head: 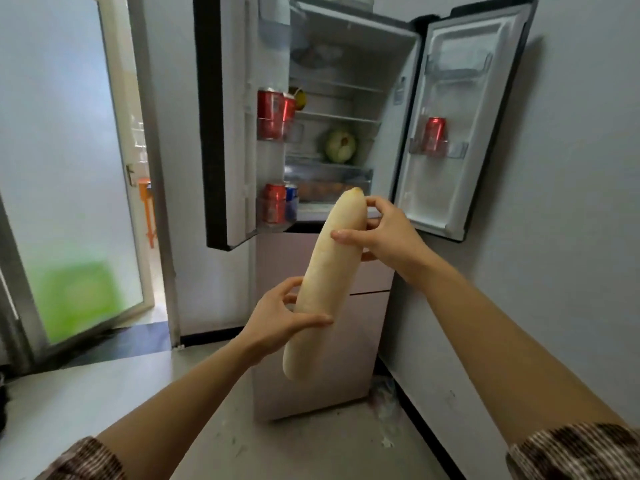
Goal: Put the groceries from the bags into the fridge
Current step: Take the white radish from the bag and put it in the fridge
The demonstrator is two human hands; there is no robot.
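The long white radish (325, 282) stands nearly upright in mid-air in front of the fridge (311, 393), its rounded top level with the clear crisper drawer (329, 178). From my seat, I see the left hand (277, 320) curled round its lower half and the right hand (384, 233) gripping it near the top, thumb laid across the front. Its skin is smooth, matte, pale cream; the shape is a blunt-ended cylinder. Both fridge doors stand wide open. The left door (235, 133) carries red cans (273, 114) behind clear rails, and the right door (460, 81) carries one red can (434, 135). The opening between them is broad, crossed by thin glass shelves. A round green head (340, 146) sits on the lowest shelf, with room to its left. The right door's edge lies close to the grey wall (571, 168). At far left, a frosted glass door (69, 168) stands ajar.
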